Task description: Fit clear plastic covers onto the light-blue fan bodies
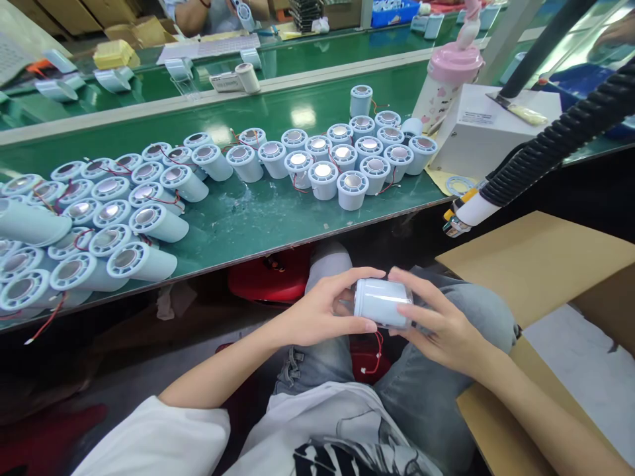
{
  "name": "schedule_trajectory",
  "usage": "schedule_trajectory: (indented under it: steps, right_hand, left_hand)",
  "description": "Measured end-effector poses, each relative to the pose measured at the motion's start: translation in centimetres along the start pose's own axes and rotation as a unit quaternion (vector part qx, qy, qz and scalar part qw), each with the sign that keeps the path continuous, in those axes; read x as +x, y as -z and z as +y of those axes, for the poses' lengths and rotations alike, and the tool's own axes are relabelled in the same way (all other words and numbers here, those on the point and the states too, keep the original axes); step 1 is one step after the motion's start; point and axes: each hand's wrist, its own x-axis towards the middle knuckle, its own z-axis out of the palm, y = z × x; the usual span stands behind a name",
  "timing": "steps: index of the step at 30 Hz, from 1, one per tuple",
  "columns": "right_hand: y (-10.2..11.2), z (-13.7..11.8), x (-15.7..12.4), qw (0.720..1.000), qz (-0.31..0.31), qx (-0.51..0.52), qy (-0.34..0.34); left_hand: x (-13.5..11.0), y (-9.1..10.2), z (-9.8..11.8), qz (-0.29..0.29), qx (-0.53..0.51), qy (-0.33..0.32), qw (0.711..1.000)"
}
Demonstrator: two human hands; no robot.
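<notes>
Pale-blue cylinder (381,304) sits clamped between left hand (322,312) and right hand (441,325); far white box (496,142) label (476,118) is too small to read.

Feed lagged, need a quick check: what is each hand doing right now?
Left hand: closed on the pale blue cylinder, at its left end.
Right hand: closed on the same cylinder, right end.

Grip low over lap: left hand (322,311) and right hand (441,327) wrapped round pale blue cylinder (381,303). Straight ahead of grip: bare strip of green table (258,228), open lane. Ahead-left: packed left cluster (109,211), no gaps. Ahead-right: right cluster (347,155), white box (481,132) just beyond. Right of grip: cardboard box (540,264) close. Up-right: black hose (555,142), nozzle (464,215) overhanging table edge.
</notes>
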Motion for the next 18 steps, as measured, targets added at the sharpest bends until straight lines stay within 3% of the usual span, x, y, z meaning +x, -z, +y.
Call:
schedule_trajectory:
  steps: [1, 3, 6, 8, 13, 18]
  right_hand:
    - [0.1, 0.0, 0.0, 1.000, -0.008, -0.010, 0.007]
    - [0.1, -0.2, 0.2, 0.997, -0.009, 0.059, -0.053]
    - [0.0, -0.4, 0.4, 0.948, -0.007, 0.254, -0.189]
    - [0.0, -0.5, 0.5, 0.922, -0.008, 0.317, -0.223]
    - [0.0, 0.1, 0.7, 0.924, -0.019, 0.275, -0.265]
    - [-1.1, -1.0, 1.1, 0.910, -0.018, 0.300, -0.286]
  left_hand:
    - [0.0, 0.1, 0.0, -0.006, -0.005, 0.002, 1.000]
    - [0.0, 0.3, 0.2, -0.012, 0.001, -0.006, 1.000]
    - [-0.1, 0.4, 0.5, -0.015, 0.005, -0.034, 0.999]
    - [-0.1, 0.4, 0.4, -0.027, -0.025, -0.026, 0.999]
    - [0.0, 0.4, -0.6, -0.036, -0.110, 0.035, 0.993]
    - [-0.3, 0.7, -1.2, -0.041, -0.115, 0.069, 0.990]
